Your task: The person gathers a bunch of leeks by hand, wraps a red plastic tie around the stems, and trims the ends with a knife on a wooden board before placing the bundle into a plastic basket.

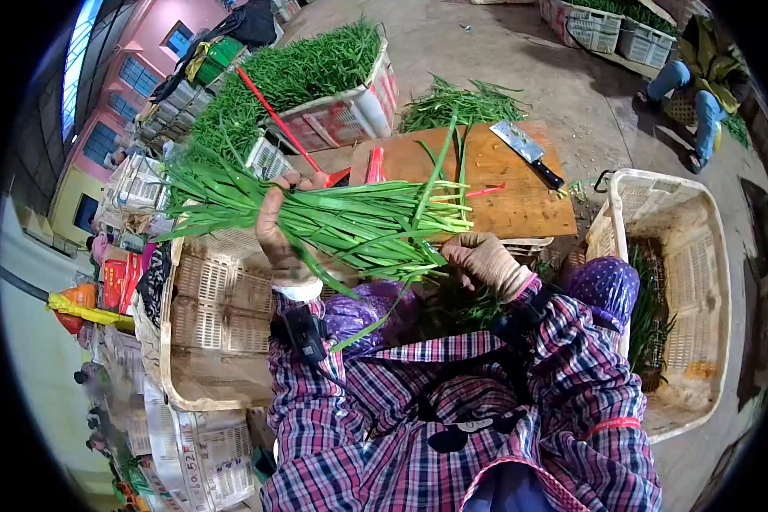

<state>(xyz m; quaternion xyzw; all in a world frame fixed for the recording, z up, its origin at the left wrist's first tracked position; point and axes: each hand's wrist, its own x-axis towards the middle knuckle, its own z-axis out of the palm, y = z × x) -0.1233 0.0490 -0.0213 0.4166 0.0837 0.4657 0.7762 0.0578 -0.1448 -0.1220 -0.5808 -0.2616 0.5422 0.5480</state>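
Observation:
A thick bunch of garlic chives [358, 213] lies sideways in front of me, leaf tips to the left and pale stem ends to the right. My left hand [286, 235] is wrapped round its leafy part, thumb and fingers on either side. At the stem ends, my gloved right hand [491, 260] has its fingers pinched together against the bunch; what they hold is hidden. Behind the bunch is a wooden board [503, 188] with a cleaver [529, 154] lying on it, black handle to the right. Red strips [375, 165] lie at the board's left part.
A large crate [371, 107] heaped with greens stands ahead, a red-handled stick leaning before it. Loose chives [461, 104] lie behind the board. Plastic crates stand at my left [222, 333] and right [712, 299]. A seated person [700, 85] is at the far right.

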